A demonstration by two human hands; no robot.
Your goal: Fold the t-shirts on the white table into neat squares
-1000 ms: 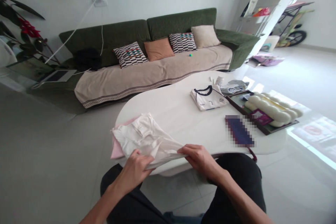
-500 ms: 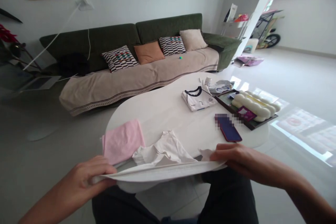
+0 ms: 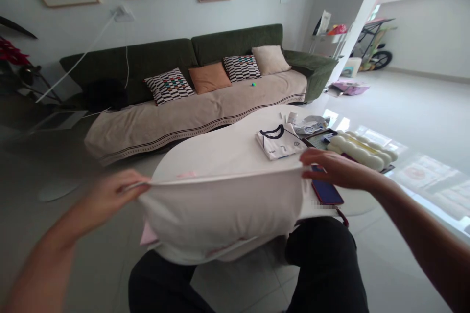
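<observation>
A white garment (image 3: 223,210), probably a shirt, is stretched between my two hands over the near edge of the white table (image 3: 205,151). My left hand (image 3: 117,190) pinches its upper left corner. At the upper right corner, my right hand (image 3: 326,168) grips the cloth between thumb and fingers. The cloth hangs down towards my knees and covers most of the folded pink cloth (image 3: 149,234), of which only small parts show. Just under my right hand lies a dark blue phone (image 3: 328,191) with a red edge. Farther back sits a folded white jersey (image 3: 281,142) with a dark collar.
On the table's right side, a dark tray (image 3: 319,136) carries a cream puffy bundle (image 3: 362,149), with a crumpled plastic bag (image 3: 312,124) beside it. A green sofa (image 3: 235,41) with several cushions stands behind the table. My knees (image 3: 326,259) are below the near edge.
Both hands have risen and moved away from me, lifting the white garment's edge. The cloth now hangs as a spread sheet and hides most of the pink cloth.
</observation>
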